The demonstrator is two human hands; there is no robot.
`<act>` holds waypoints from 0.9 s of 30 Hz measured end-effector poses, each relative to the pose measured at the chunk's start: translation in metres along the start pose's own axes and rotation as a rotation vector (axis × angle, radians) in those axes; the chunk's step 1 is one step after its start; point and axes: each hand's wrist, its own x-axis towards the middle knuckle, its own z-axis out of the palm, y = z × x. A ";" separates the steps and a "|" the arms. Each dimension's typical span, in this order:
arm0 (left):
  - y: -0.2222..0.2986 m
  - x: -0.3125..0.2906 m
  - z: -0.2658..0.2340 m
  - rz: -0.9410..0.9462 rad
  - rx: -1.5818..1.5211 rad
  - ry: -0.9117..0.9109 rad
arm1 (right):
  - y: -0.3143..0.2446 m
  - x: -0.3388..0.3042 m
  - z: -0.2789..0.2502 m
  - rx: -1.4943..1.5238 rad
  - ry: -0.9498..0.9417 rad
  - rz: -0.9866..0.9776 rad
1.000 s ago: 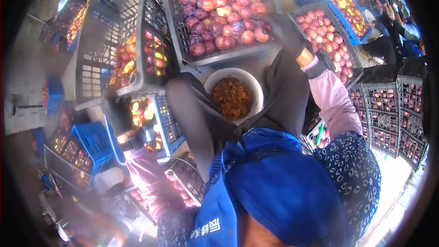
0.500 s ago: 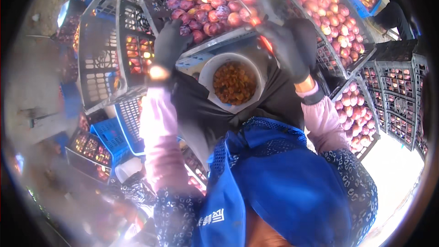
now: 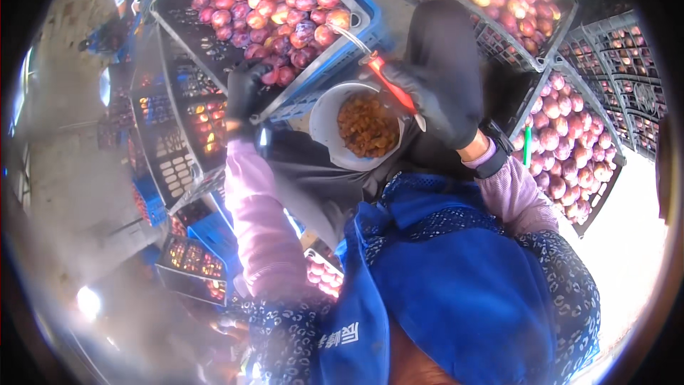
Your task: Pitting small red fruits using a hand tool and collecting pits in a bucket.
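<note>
One hand, the right hand [image 3: 438, 102], is curled tight around a red tool [image 3: 391, 82]. The tool's shiny wire end [image 3: 347, 33] sticks out near the plums [image 3: 288, 7] in a black crate [image 3: 187, 50]. The left hand [image 3: 247, 91] is at the near end of that crate, with its bent fingers right by one plum [image 3: 270, 76]. I cannot tell if they have closed on it. This plum lies at the near edge of the pile. A white bucket [image 3: 322, 128] of brown bits [image 3: 367, 126] sits just beside the right hand.

To do this well, I think the left hand should go around the fat part of the plum. The grip should be firm but soft, so the skin does not get squashed. The wire end looks thin and could poke, so it is best pointed away from the left fingers. The right hand does best with a snug grip on the red part, well back from the wire. It would help to not bump the bucket's rim.
</note>
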 end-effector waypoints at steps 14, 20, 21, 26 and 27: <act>0.157 -0.097 0.072 -0.113 -0.439 0.601 | 0.012 -0.020 0.039 0.101 -0.224 0.003; 0.154 -0.099 0.086 -0.115 -1.760 0.394 | 0.021 -0.030 0.018 -0.332 -0.208 -0.101; 0.168 -0.098 0.079 -0.267 -1.712 0.456 | 0.025 -0.030 0.017 -0.370 -0.202 -0.077; 0.196 -0.106 0.062 -0.172 -1.255 0.571 | 0.034 -0.034 0.025 -0.464 -0.264 -0.243; 0.198 -0.106 0.061 -0.181 -1.224 0.640 | 0.036 -0.033 0.027 -0.446 -0.283 -0.280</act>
